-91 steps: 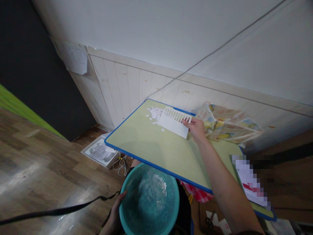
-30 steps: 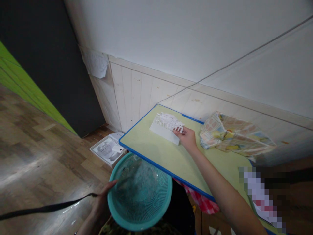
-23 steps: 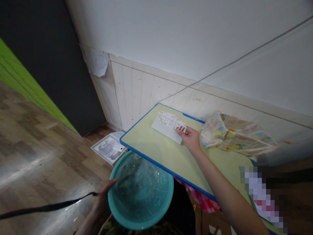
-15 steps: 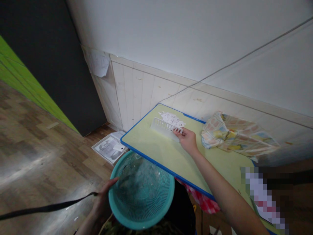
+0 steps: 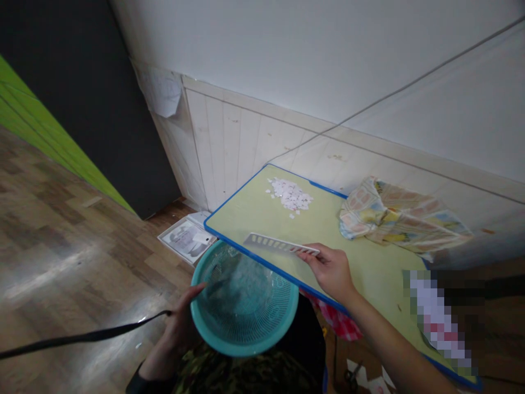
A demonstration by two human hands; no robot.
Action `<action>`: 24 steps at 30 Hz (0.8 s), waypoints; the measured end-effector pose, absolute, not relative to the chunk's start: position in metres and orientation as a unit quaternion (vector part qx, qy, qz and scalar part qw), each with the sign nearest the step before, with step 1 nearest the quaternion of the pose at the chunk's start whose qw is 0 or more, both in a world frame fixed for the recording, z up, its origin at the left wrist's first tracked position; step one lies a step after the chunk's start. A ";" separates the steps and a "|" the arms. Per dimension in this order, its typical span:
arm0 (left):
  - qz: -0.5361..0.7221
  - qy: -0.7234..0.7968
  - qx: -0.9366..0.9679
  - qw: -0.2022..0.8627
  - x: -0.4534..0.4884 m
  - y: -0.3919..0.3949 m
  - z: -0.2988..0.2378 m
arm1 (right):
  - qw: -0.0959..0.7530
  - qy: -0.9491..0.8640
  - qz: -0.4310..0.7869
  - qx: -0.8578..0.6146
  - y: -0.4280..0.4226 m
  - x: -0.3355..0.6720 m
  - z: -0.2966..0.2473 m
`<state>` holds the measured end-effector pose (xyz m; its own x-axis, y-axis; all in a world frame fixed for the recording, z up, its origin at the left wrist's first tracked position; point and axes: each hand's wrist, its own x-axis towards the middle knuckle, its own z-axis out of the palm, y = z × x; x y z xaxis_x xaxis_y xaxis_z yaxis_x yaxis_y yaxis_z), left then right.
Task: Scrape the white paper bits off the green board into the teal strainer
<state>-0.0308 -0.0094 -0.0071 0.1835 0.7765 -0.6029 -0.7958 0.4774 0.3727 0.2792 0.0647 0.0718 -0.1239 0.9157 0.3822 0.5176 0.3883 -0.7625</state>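
My left hand [image 5: 182,314] grips the left rim of a teal plastic colander [image 5: 246,347], thumb over the edge. The colander is just below the table's near edge, with pale, blurred contents I cannot make out. My right hand [image 5: 332,268] is closed on the right end of a white slotted plastic strip [image 5: 283,244], which is tilted over the yellow-green tabletop [image 5: 238,210] near its blue edge. Farther back lies a heap of small white paper pieces [image 5: 292,194], apart from the strip.
A patterned cloth bundle [image 5: 369,219] lies at the table's back right, by the wall. An open white box [image 5: 186,238] is on the floor left of the table. A black strap [image 5: 90,335] runs to my left hand. Scissors [image 5: 351,375] and paper scraps lie below.
My right hand has drawn the slotted strip away from the paper heap toward the table's near edge, tilting it. The colander, still in my left hand, appears slightly higher and farther right.
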 end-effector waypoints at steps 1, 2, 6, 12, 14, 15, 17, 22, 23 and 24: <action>0.515 0.394 -0.001 0.761 -0.030 -0.010 -0.006 | 0.431 -0.715 0.231 -0.500 0.059 0.279 0.072; 0.518 0.407 0.011 0.752 -0.029 -0.010 -0.004 | 0.431 -0.716 0.228 -0.499 0.054 0.279 0.073; 0.508 0.420 0.024 0.752 -0.026 -0.010 -0.001 | 0.439 -0.711 0.217 -0.504 0.039 0.279 0.076; 0.509 0.435 0.003 0.743 -0.025 -0.010 -0.001 | 0.437 -0.680 0.248 -0.533 0.041 0.290 0.082; 0.511 0.444 -0.002 0.736 -0.024 -0.010 0.000 | 0.448 -0.663 0.233 -0.553 0.047 0.298 0.083; 0.512 0.449 -0.004 0.732 -0.024 -0.010 0.000 | 0.454 -0.654 0.221 -0.563 0.050 0.301 0.082; 0.512 0.457 -0.004 0.728 -0.024 -0.010 0.002 | 0.458 -0.645 0.206 -0.576 0.051 0.307 0.080; 0.506 0.463 -0.001 0.727 -0.024 -0.010 0.000 | 0.441 -0.649 0.231 -0.576 0.029 0.302 0.077; 0.505 0.459 -0.001 0.731 -0.025 -0.010 -0.002 | 0.438 -0.648 0.239 -0.576 0.023 0.299 0.078; 0.505 0.454 -0.002 0.734 -0.025 -0.010 -0.004 | 0.434 -0.647 0.248 -0.575 0.017 0.297 0.079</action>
